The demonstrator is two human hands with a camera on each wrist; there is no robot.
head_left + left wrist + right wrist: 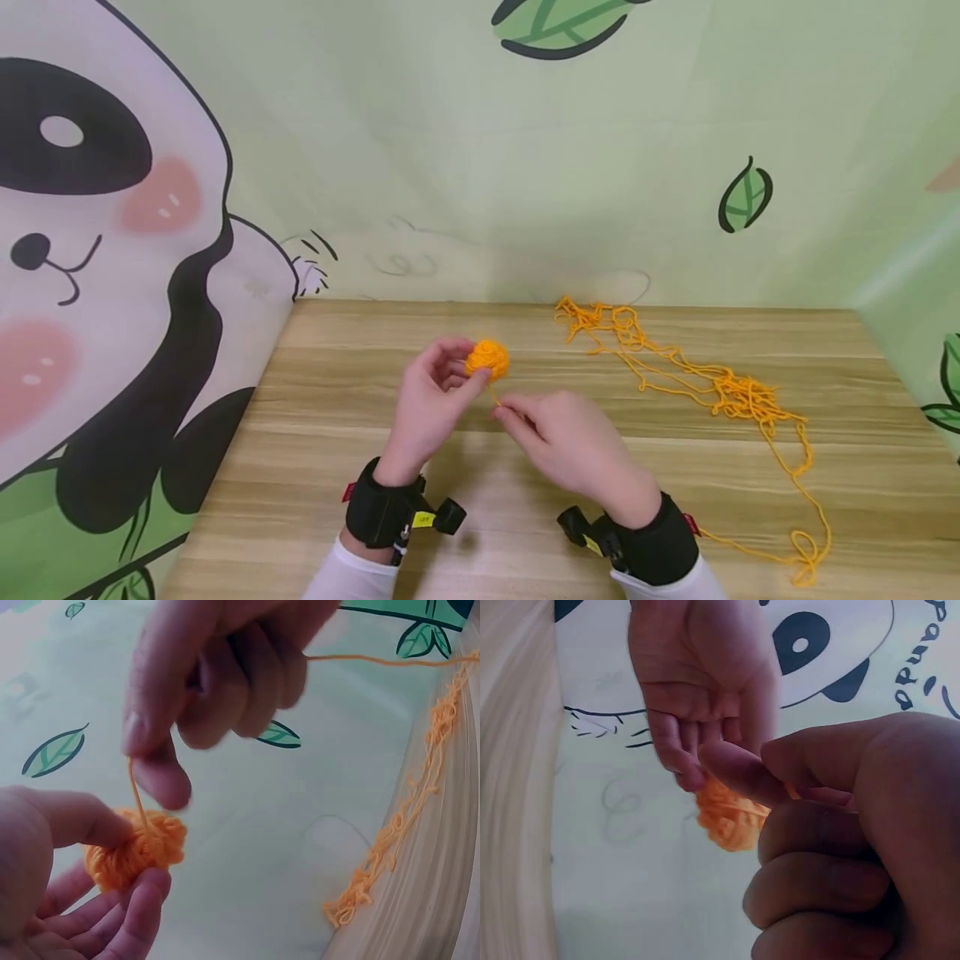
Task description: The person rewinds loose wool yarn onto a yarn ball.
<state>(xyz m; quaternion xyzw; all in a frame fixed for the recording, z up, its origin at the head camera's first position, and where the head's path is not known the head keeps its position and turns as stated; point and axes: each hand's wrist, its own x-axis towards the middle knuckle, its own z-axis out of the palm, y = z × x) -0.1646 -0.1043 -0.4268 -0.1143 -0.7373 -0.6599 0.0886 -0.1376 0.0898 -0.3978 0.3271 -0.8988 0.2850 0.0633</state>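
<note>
A small ball of orange yarn (487, 358) is held between the thumb and fingers of my left hand (431, 400), above the table. From the ball a short taut strand (136, 791) runs to my right hand (573, 442), whose thumb and forefinger pinch it. The other right fingers are curled, and in the left wrist view the yarn (375, 660) leaves from behind them toward the loose pile. In the right wrist view the ball (731, 817) is partly hidden behind the right fingers.
Loose, tangled orange yarn (742, 396) stretches across the right side of the wooden table (315, 417). Its tail loops near the front right and passes under the right wrist. A printed panda backdrop (420, 150) stands behind the table.
</note>
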